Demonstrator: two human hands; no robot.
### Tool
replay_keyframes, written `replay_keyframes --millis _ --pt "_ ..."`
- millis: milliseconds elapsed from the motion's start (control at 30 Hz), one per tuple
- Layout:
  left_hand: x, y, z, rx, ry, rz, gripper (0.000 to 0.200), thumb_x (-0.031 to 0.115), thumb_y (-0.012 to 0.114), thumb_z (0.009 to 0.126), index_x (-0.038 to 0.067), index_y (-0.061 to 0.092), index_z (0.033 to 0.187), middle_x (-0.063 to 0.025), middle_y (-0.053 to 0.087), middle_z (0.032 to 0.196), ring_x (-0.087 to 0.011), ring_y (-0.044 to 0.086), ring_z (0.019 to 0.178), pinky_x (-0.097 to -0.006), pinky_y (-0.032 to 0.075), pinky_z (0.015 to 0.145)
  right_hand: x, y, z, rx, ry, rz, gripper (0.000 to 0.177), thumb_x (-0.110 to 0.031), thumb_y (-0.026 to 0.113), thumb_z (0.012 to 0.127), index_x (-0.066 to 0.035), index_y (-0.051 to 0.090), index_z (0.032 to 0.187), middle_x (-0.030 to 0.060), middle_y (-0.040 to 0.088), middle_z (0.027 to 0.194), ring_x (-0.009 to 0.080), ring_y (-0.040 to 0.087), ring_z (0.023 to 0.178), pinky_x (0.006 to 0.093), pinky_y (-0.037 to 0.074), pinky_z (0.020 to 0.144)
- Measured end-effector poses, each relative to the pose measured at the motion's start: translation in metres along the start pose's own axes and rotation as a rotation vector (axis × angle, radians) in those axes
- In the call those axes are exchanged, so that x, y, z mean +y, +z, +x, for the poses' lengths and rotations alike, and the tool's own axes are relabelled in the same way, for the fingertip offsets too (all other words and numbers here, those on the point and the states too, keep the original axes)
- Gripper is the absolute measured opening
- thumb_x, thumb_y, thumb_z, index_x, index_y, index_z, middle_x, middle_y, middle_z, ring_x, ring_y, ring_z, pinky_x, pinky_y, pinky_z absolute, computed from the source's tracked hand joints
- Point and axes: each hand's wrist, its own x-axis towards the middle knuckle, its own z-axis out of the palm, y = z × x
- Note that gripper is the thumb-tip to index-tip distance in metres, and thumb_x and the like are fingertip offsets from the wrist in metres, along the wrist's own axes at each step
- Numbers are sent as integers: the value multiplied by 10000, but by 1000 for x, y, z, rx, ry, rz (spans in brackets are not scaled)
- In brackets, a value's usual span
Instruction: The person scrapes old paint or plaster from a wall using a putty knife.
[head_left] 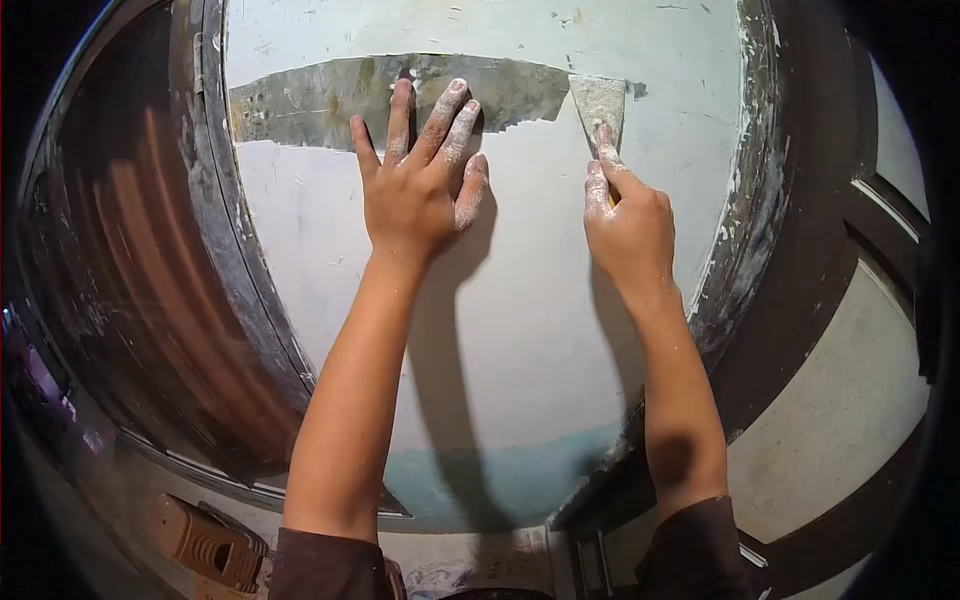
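A pale wall (530,250) fills the middle of the view, with a long grey strip of bare surface (310,100) across its upper part where the paint is off. My left hand (420,180) lies with spread fingers against the wall, its fingertips over the grey strip and dusted white. In my right hand (630,225) is a putty knife (600,105), gripped by its handle, with the forefinger along the whitish blade. The blade lies against the wall at the strip's right end. Most of the handle is hidden by the fingers.
Dark scuffed frames (750,220) border the wall on both sides. A brown panel (150,230) stands at left, a dark panelled door (830,350) at right. Low at left is a brown plastic object (210,545). A teal band (500,475) runs along the wall's bottom.
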Motion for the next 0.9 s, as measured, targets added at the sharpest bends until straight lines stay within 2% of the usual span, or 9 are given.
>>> replay_keyframes --millis 233,400,500,633,767,900 --pt "1 -1 0 11 -9 -4 484 313 650 919 221 682 1393 69 548 1570 -313 338 1561 -666 98 1241 -1 2 0 44 35 20 250 -259 610 990 -60 758 1018 241 704 795 487 668 764 568 515 711" --pt "0 -1 1 26 -9 -13 486 299 659 910 225 687 1390 63 557 1562 -304 340 1561 -666 117 1238 -5 0 -9 29 72 33 254 -251 605 999 -60 765 1047 251 692 791 481 666 748 557 511 691" --pt "1 -1 1 20 -21 -8 486 297 665 905 220 690 1384 64 557 1561 -302 342 1560 -674 131 1233 4 3 -4 83 -2 34 246 -241 609 998 -62 767 1061 251 687 784 479 659 733 547 506 680" --pt "1 -3 1 30 -16 -29 478 305 668 905 225 691 1376 63 558 1559 -311 357 1549 -680 148 1224 -2 -3 -5 12 39 43 253 -243 620 994 -56 770 1073 249 686 780 468 667 746 529 504 684" --pt "2 -2 1 29 -31 -15 473 313 668 911 244 690 1379 68 552 1565 -307 361 1547 -639 116 1248 14 5 -21 72 -26 74 255 -237 628 991 -65 770 1116 248 688 792 460 668 748 512 508 684" --pt "2 -2 1 27 -27 -13 473 317 668 913 240 692 1379 73 554 1562 -302 357 1550 -634 115 1251 5 -1 -1 21 80 71 243 -223 634 992 -56 768 1107 246 705 823 458 678 748 501 515 693"
